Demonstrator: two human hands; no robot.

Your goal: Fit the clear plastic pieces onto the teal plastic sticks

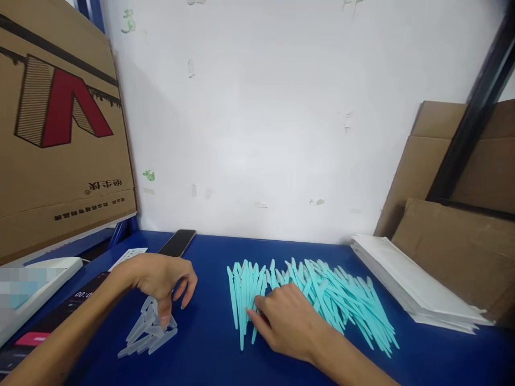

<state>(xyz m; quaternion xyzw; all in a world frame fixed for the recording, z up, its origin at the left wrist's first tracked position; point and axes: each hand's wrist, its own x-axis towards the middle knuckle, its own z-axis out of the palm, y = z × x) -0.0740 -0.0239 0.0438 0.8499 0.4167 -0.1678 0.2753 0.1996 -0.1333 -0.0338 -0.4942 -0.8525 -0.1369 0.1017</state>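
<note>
On the left of the head view, my left hand (169, 284) reaches down over a small heap of clear plastic blade caps (140, 335). Its thumb tip touches the caps, while the other fingers curl apart from the thumb with nothing visible between them. To the right, my right hand (287, 321) lies over turquoise eyebrow razors (243, 295). Thumb and index finger are drawn together on one razor at the edge of the smaller group; the palm side is hidden. A larger, tangled pile of the same razors (341, 300) spreads beyond and right of this hand.
A dark phone (179, 243) lies at the back left of the blue table (213, 332). Another device showing a timer (78, 295) and a white device (40, 284) are at the left edge. White envelopes (418, 289) are stacked right, beside cardboard (454, 252). A printed carton (64, 161) stands left.
</note>
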